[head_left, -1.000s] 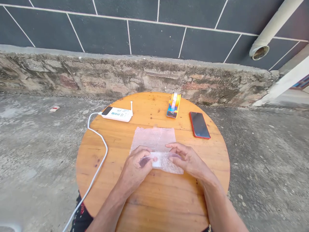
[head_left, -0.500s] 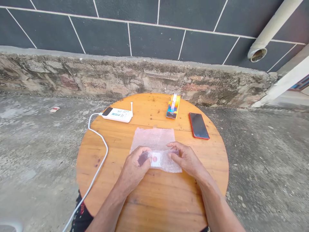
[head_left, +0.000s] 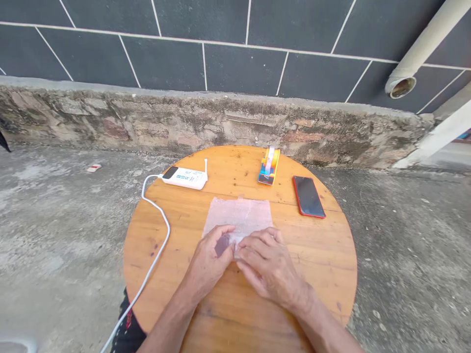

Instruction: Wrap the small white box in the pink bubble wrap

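Observation:
A sheet of pinkish bubble wrap [head_left: 239, 213] lies on the round wooden table [head_left: 235, 314], its near part drawn up around a small flat item that shows dark at the left end. My left hand [head_left: 211, 255] grips the left end of this wrapped item between thumb and fingers. Over its right part lies my right hand [head_left: 267, 262], fingers bent together on the wrap and their tips close to my left thumb. Most of the item is hidden beneath the right hand.
A white device [head_left: 186, 178] with a raised antenna and a white cable [head_left: 164, 230] is at the table's left. Behind the wrap stands a yellow and blue tape dispenser [head_left: 269, 167]. A red-edged phone [head_left: 309, 196] lies at the right. A stone-based wall [head_left: 257, 122] runs behind.
My right hand has moved left over the wrapped item, covering its pale middle part. My left hand keeps its grip on the left end. The whole view has shifted slightly.

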`<action>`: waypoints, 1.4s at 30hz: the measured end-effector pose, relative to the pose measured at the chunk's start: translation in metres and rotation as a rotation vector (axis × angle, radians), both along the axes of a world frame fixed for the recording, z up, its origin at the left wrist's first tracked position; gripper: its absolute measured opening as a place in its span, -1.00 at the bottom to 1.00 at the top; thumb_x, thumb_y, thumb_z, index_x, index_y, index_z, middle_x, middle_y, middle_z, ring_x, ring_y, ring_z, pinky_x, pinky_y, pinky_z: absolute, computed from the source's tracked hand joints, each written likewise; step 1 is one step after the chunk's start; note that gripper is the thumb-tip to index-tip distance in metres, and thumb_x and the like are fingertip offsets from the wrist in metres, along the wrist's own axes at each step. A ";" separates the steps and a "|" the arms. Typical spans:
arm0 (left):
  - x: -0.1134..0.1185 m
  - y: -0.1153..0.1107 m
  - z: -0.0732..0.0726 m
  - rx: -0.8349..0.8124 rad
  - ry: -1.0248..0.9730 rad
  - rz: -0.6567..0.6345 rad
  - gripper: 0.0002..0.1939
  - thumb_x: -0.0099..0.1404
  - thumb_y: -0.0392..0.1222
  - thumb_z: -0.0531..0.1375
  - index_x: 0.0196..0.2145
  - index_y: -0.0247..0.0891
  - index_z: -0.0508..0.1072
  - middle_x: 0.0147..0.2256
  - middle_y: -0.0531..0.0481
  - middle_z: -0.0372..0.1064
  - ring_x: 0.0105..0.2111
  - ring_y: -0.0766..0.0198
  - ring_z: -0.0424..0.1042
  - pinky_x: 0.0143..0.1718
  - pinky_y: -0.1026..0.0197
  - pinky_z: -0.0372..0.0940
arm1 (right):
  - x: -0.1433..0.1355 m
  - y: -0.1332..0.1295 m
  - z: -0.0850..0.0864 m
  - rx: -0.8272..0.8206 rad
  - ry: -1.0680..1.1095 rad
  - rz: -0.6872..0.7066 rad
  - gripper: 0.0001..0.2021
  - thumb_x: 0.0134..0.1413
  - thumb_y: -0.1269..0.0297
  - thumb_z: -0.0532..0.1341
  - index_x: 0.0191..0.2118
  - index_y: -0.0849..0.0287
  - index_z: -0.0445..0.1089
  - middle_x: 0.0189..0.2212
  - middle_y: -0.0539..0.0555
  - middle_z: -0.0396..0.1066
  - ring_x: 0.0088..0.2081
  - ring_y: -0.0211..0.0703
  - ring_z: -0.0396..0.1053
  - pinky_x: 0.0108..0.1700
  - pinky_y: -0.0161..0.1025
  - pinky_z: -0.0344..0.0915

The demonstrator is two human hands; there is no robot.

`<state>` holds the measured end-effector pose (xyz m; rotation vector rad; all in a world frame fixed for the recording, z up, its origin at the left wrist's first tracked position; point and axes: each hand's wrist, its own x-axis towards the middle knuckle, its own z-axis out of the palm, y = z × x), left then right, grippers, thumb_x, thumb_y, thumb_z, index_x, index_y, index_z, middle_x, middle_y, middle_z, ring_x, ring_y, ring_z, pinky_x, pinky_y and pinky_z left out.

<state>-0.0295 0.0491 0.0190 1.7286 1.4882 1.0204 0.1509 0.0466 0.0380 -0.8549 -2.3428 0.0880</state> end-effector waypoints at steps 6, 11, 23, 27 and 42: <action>-0.001 0.001 -0.003 -0.020 -0.017 0.027 -0.68 0.19 -0.26 0.09 -0.09 -0.20 0.43 -0.14 -0.02 0.47 -0.15 0.21 0.43 -0.08 0.21 0.29 | -0.005 0.007 -0.012 -0.088 -0.050 -0.016 -0.86 0.17 0.38 0.17 -0.15 0.15 0.37 -0.14 0.05 0.44 -0.12 -0.07 0.28 -0.04 -0.03 0.06; -0.007 0.001 -0.007 -0.047 -0.066 0.125 -0.73 0.20 -0.19 0.08 -0.17 -0.26 0.46 -0.24 -0.04 0.49 -0.26 0.20 0.46 -0.20 0.24 0.32 | -0.002 0.009 -0.011 -0.098 -0.042 -0.008 -0.88 0.14 0.37 0.18 -0.18 0.15 0.37 -0.14 0.04 0.44 -0.14 -0.08 0.28 -0.04 -0.03 0.05; -0.067 -0.022 -0.010 -0.208 0.139 0.216 -0.67 0.21 0.00 0.12 -0.16 -0.22 0.44 -0.39 0.00 0.44 -0.40 0.20 0.42 -0.36 0.25 0.29 | 0.000 0.010 -0.012 -0.120 -0.014 0.027 -0.87 0.15 0.39 0.18 -0.16 0.15 0.37 -0.12 0.05 0.45 -0.12 -0.06 0.28 -0.02 -0.03 0.03; -0.066 -0.031 -0.008 -0.374 -0.016 0.137 -0.65 0.24 0.09 0.09 -0.20 -0.22 0.41 -0.49 0.06 0.36 -0.54 0.29 0.35 -0.51 0.30 0.24 | 0.000 0.010 -0.011 -0.109 0.001 0.032 -0.87 0.15 0.41 0.16 -0.17 0.15 0.37 -0.13 0.05 0.45 -0.14 -0.09 0.28 -0.03 -0.04 0.04; -0.034 -0.014 -0.004 -0.422 -0.284 0.217 -0.67 0.11 0.07 0.16 -0.49 -0.30 0.34 -0.65 0.10 0.33 -0.69 0.43 0.28 -0.64 0.40 0.15 | -0.001 0.010 -0.008 -0.078 -0.028 0.012 -0.89 0.16 0.40 0.15 -0.19 0.16 0.37 -0.15 0.07 0.45 -0.15 -0.09 0.29 -0.04 -0.06 0.05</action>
